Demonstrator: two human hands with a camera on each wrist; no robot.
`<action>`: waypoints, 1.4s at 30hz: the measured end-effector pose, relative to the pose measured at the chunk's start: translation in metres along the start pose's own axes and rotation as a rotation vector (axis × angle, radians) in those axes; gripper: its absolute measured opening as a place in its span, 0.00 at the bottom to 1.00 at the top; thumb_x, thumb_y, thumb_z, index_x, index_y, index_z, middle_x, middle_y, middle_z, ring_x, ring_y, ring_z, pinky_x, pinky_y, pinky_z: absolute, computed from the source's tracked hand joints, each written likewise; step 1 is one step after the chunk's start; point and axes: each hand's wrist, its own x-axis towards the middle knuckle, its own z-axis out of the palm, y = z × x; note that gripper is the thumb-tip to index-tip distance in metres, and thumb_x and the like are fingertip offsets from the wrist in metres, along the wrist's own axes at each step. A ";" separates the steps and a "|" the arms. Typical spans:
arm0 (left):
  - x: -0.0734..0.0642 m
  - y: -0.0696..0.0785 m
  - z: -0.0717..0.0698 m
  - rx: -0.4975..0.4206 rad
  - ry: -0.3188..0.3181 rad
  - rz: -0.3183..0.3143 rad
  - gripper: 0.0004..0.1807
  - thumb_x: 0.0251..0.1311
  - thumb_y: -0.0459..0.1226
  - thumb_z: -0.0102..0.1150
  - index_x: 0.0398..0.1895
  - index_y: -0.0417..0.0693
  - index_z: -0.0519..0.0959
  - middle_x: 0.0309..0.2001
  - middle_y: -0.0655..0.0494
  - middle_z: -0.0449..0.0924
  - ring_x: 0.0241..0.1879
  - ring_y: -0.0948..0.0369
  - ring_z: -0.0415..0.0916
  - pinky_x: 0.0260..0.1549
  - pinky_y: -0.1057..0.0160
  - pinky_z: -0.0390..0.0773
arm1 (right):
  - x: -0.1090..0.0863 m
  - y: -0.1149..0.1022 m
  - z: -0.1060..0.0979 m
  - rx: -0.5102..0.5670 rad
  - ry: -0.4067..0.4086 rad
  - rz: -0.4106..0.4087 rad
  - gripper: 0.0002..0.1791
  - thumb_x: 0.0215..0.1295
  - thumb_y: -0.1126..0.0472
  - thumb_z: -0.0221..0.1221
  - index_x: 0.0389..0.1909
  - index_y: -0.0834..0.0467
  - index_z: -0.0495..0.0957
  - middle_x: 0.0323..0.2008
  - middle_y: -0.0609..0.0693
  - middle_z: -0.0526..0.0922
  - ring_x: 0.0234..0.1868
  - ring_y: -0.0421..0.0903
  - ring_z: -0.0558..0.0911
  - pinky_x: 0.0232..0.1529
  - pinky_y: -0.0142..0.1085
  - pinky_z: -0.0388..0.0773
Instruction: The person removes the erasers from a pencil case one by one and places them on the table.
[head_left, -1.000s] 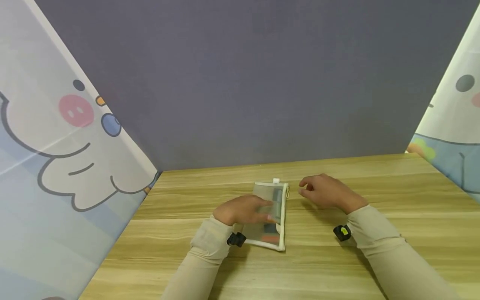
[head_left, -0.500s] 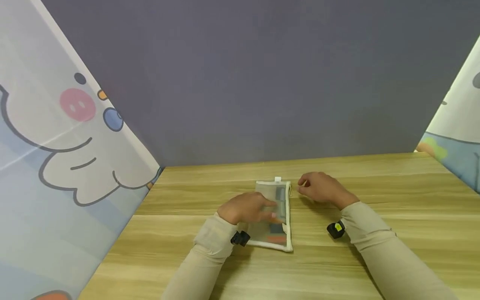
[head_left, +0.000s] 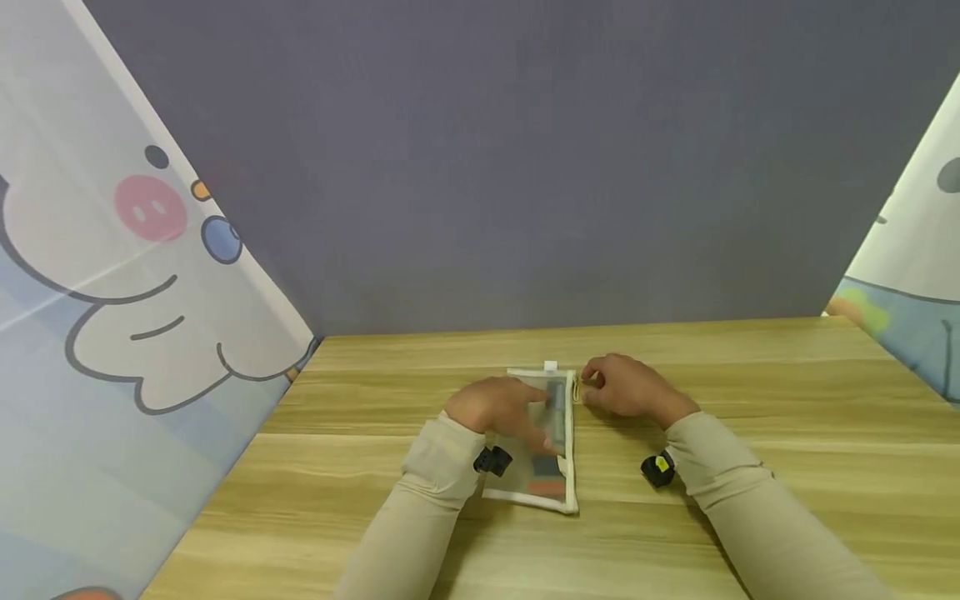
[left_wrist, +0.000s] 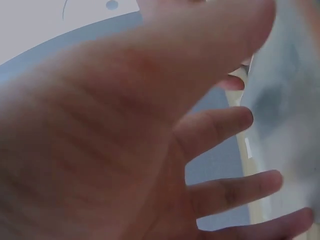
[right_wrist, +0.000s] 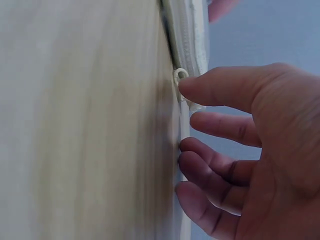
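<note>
A see-through zip pouch (head_left: 571,467) with cream edging lies on the wooden table, dark items and a reddish strip (head_left: 547,487) showing through it. Over its left part my left hand (head_left: 498,408) spreads its fingers, fingertips near the zipped edge; the left wrist view shows these fingers stretched towards the pouch (left_wrist: 290,135). At the pouch's far right corner hangs the zipper's loop pull (head_left: 576,388). My right hand (head_left: 628,387) is right beside it, and in the right wrist view its thumb overlaps the pull (right_wrist: 179,74), with a gap between thumb and index finger.
The wooden table (head_left: 337,467) extends to a grey upright panel (head_left: 525,167) at the back. Cartoon-print curtains hang at the left (head_left: 90,333) and right (head_left: 907,283). A small white tag (head_left: 551,365) sticks out from the pouch's far edge.
My right hand has moved left, up to the zipper pull. The left hand has shifted slightly right over the pouch, its fingers spreading wider.
</note>
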 end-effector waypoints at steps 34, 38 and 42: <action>0.011 -0.015 0.031 0.173 0.185 0.098 0.50 0.45 0.71 0.67 0.73 0.65 0.70 0.65 0.54 0.74 0.64 0.53 0.69 0.56 0.50 0.75 | 0.010 0.006 0.001 -0.097 -0.095 -0.109 0.17 0.61 0.50 0.69 0.44 0.56 0.84 0.29 0.44 0.74 0.28 0.40 0.71 0.30 0.38 0.69; 0.012 -0.017 0.028 0.151 0.187 0.110 0.49 0.46 0.71 0.67 0.73 0.64 0.71 0.65 0.54 0.73 0.64 0.54 0.68 0.58 0.52 0.74 | 0.009 0.005 -0.001 -0.135 -0.063 -0.103 0.23 0.63 0.47 0.67 0.54 0.55 0.83 0.40 0.47 0.78 0.39 0.44 0.78 0.42 0.45 0.78; 0.014 -0.019 0.024 0.119 0.173 0.118 0.50 0.46 0.71 0.67 0.73 0.63 0.70 0.66 0.54 0.72 0.65 0.54 0.67 0.58 0.53 0.74 | 0.010 0.004 -0.003 -0.141 -0.057 -0.099 0.23 0.66 0.47 0.65 0.56 0.56 0.82 0.42 0.49 0.78 0.42 0.46 0.79 0.45 0.48 0.79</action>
